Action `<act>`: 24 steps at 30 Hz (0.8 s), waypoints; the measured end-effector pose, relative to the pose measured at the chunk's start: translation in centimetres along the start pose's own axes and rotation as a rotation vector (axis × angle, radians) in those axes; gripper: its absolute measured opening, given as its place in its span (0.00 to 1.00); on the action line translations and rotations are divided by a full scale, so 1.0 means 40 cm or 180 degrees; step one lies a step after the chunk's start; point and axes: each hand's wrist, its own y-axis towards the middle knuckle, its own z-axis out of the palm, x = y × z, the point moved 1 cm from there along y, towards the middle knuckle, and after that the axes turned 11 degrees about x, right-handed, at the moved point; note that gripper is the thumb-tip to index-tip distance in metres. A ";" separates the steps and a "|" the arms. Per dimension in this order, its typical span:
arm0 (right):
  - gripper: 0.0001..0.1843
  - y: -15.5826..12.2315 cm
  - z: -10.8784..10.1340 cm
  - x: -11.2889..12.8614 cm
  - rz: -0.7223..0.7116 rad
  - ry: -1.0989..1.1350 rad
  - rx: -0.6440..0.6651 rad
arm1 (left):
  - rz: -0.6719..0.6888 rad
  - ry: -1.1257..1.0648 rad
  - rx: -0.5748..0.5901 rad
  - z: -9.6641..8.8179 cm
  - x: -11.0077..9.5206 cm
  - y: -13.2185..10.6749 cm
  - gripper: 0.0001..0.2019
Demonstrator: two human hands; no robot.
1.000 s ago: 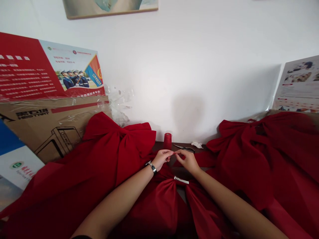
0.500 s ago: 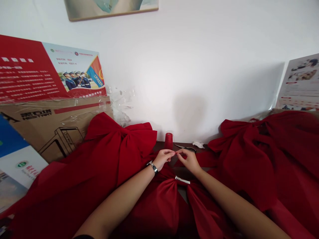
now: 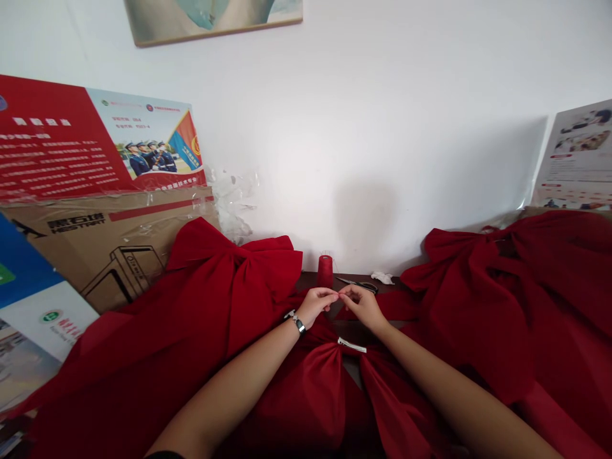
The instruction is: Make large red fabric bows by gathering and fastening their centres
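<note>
1. A big red cloth bow (image 3: 229,287) lies at left, against a cardboard box (image 3: 119,255).
2. On the worktop's (image 3: 310,279) far edge stand a red thread spool (image 3: 325,271) and scissors (image 3: 357,285).
3. The left hand (image 3: 313,305) and right hand (image 3: 362,306) are pinching, fingertips (image 3: 335,296) nearly meeting; what they hold is too thin to tell.
4. Below them, a metal clip (image 3: 352,345) sits on another red bow (image 3: 310,395).
</note>
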 end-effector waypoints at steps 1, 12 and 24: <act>0.12 0.001 -0.001 -0.002 -0.0002 0.0003 -0.0011 | 0.0003 -0.0007 0.0015 0.000 0.000 0.000 0.16; 0.15 0.001 -0.001 -0.002 -0.0016 0.0024 -0.0028 | -0.0051 0.0052 0.0013 0.000 -0.002 -0.002 0.19; 0.13 0.002 -0.007 0.001 -0.0040 -0.0068 0.0009 | 0.0001 0.0096 -0.0106 0.010 -0.014 -0.008 0.18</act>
